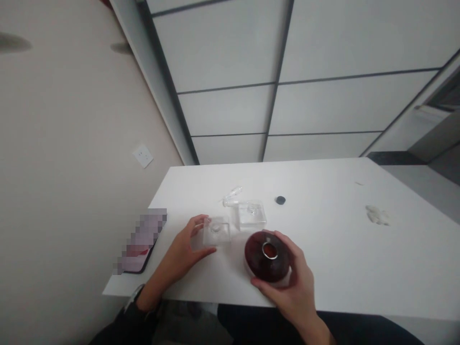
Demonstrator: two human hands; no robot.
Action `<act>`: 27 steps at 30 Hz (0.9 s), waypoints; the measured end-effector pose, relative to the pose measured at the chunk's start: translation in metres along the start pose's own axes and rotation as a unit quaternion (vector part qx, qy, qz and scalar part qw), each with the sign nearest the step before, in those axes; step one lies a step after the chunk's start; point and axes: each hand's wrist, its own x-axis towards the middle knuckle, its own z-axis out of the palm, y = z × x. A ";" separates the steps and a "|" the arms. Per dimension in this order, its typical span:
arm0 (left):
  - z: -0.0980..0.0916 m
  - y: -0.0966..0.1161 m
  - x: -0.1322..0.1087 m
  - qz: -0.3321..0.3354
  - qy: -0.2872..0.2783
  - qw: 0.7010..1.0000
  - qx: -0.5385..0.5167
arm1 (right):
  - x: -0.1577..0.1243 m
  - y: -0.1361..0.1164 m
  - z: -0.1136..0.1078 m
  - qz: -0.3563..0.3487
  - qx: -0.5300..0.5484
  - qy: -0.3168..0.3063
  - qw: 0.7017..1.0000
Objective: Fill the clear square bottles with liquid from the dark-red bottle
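My left hand (185, 247) curves around a small clear square box (216, 235), thumb at its near edge and fingertips at its far left corner. A dark red, glossy round object (256, 258) is gripped in my right hand (300, 280). It is domed, with a silver-ringed opening (270, 250) in its top and a paler underside. Just beyond my hands stands a second clear square box (252, 214). Clear slim pieces (233, 194), possibly small plastic or glass tubes, lie behind it; their exact kind is hard to make out.
A small dark round disc (281, 200) rests on the white table (323, 191), farther back. At the left edge lies a phone-like flat item (143, 247), partly blurred out. Pale marks (377, 215) show on the right side. A wall with a socket (143, 156) borders the left.
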 end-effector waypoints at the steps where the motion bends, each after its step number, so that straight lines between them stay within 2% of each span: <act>1: 0.003 -0.005 0.000 0.001 0.009 1.000 0.003 | 0.000 0.001 -0.001 0.003 -0.008 0.013 1.000; 6: 0.007 -0.017 0.002 -0.004 0.008 0.999 0.048 | 0.004 0.007 -0.011 0.012 -0.046 0.061 0.997; 13: 0.005 -0.017 0.001 0.006 0.009 0.998 0.062 | 0.017 0.018 -0.026 0.031 -0.069 0.117 0.990; 20: 0.004 -0.017 0.003 0.015 0.014 0.997 0.072 | 0.025 0.022 -0.031 0.082 -0.051 0.140 0.985; 27: 0.004 -0.016 0.005 0.020 -0.016 0.998 0.051 | 0.027 0.022 -0.030 0.113 -0.024 0.144 0.983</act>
